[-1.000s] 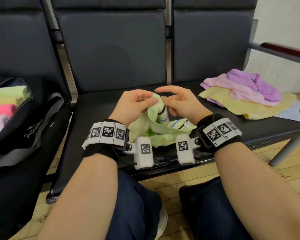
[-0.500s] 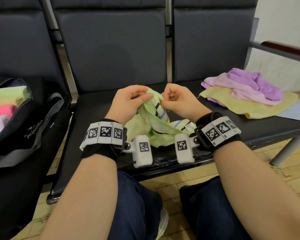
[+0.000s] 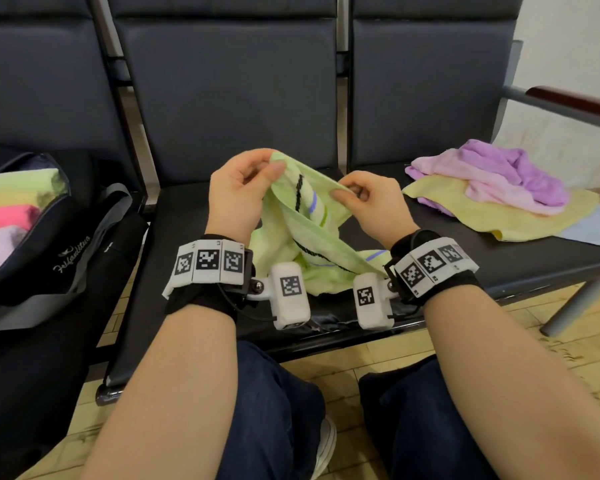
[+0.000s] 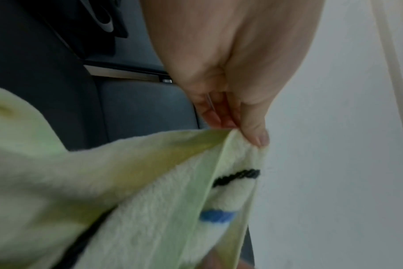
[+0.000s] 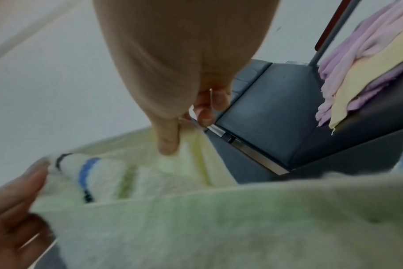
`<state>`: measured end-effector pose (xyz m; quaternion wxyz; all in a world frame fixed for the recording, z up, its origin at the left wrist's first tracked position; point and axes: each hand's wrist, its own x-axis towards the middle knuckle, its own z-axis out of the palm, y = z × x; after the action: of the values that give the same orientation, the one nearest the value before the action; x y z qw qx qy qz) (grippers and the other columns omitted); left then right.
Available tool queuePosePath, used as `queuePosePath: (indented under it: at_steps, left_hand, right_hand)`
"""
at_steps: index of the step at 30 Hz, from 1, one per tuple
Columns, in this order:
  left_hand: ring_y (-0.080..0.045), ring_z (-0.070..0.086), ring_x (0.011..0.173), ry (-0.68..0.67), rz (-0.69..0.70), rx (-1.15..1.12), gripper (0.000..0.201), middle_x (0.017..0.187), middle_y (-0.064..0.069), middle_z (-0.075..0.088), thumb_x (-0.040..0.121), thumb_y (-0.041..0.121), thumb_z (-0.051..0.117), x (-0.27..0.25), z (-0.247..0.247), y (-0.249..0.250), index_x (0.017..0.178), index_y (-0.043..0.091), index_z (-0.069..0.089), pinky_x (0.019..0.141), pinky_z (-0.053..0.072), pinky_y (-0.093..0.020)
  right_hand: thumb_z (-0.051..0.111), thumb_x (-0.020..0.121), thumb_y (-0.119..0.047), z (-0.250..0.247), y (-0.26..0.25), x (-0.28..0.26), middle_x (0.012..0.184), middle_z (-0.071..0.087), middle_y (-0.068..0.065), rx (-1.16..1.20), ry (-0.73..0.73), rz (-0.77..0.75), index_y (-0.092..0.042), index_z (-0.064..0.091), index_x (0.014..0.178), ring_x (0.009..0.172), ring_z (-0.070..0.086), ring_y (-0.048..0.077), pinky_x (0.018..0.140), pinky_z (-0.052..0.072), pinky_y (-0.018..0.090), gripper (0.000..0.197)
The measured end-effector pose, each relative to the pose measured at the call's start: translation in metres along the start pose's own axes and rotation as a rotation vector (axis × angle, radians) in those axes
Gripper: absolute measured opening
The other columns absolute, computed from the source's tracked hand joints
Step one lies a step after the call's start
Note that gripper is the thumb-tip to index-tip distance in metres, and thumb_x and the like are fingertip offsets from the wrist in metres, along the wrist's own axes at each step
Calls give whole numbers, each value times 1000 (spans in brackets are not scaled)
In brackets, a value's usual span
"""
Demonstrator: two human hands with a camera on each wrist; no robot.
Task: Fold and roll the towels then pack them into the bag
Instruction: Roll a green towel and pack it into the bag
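Towel work is at the spreading stage: the pale green towel is lifted over the near edge of the middle seat, most of it bunched and drooping between the wrists. The left hand pinches one end of its hem between thumb and curled fingers, and the right hand pinches the same hem a little further right, thumb on top; both wrist views confirm cloth caught under each thumb. The striped edge runs taut between the two grips.

To do this step well, my judgement is that each hand should slide outward along the hem until it finds a true corner, then draw the edge straight and let the rest hang free before laying it flat on the seat. Folding from a twisted hold would give a lopsided roll.

The black bag sits open at the left with rolled towels already inside. At the far right lie a purple towel and a pink one atop a yellow towel, unfolded
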<state>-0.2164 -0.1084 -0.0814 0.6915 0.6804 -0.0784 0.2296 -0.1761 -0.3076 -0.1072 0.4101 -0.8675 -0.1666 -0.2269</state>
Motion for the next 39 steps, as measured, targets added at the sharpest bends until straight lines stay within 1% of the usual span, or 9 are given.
queuePosePath:
  at_steps: [5,9,17,20,23,27,31,34,39]
  left_hand:
    - [-14,66,82,177,7,-38,14,85,-1,70,88,9,66,5,-6,-4,90,22,68,82,55,-34]
    - [-15,67,83,341,-2,-70,16,85,1,70,87,13,65,11,-18,-11,85,28,68,82,56,-35]
    - [-2,64,77,611,-50,-6,7,84,9,66,90,12,62,15,-32,-26,93,18,65,71,51,-13]
    - [-3,63,80,605,-72,46,8,86,9,66,90,15,62,13,-33,-29,96,18,66,72,50,-11]
    - [-4,63,82,550,-66,102,12,90,4,67,91,16,61,11,-26,-29,101,13,68,71,51,-11]
    - [-8,64,85,523,-68,136,12,94,0,68,91,16,61,12,-21,-28,100,13,67,76,52,-16]
    - [-7,64,86,529,-72,149,13,95,0,68,91,17,60,12,-22,-29,101,14,67,74,50,-12]
    - [-6,63,84,543,-65,152,14,94,0,68,91,17,60,11,-22,-28,103,12,67,71,50,-10]
    - [-10,66,89,596,-68,131,11,96,-1,70,90,17,60,11,-26,-29,98,16,68,79,53,-19]
  right_hand:
    - [57,88,-21,-8,12,0,75,59,-9,-188,122,98,-22,72,99,77,58,18,73,50,40,19]
    - [56,89,-23,-18,27,-3,83,65,0,-252,212,233,-20,71,104,82,61,24,70,47,33,21]
    - [50,93,-23,-33,41,-15,83,56,4,-440,176,482,-13,66,94,77,50,21,69,36,31,19]
    - [49,91,-22,-34,49,-17,74,62,12,-317,136,628,-7,60,79,65,58,27,62,44,32,22]
    - [48,92,-9,-27,55,-15,68,65,16,12,55,732,-3,60,88,41,57,18,41,46,24,15]
    - [56,90,-3,-24,61,-13,92,69,15,223,121,761,-6,63,101,68,70,22,52,53,23,14]
    - [59,88,0,-22,66,-12,109,65,13,300,121,749,-9,61,111,91,68,22,72,58,28,24]
    - [54,91,-2,-22,62,-11,114,60,8,284,68,699,-13,55,118,100,63,21,75,55,26,29]
    - [42,93,-2,-26,60,-16,94,58,8,276,195,701,-18,50,111,66,62,21,52,48,25,24]
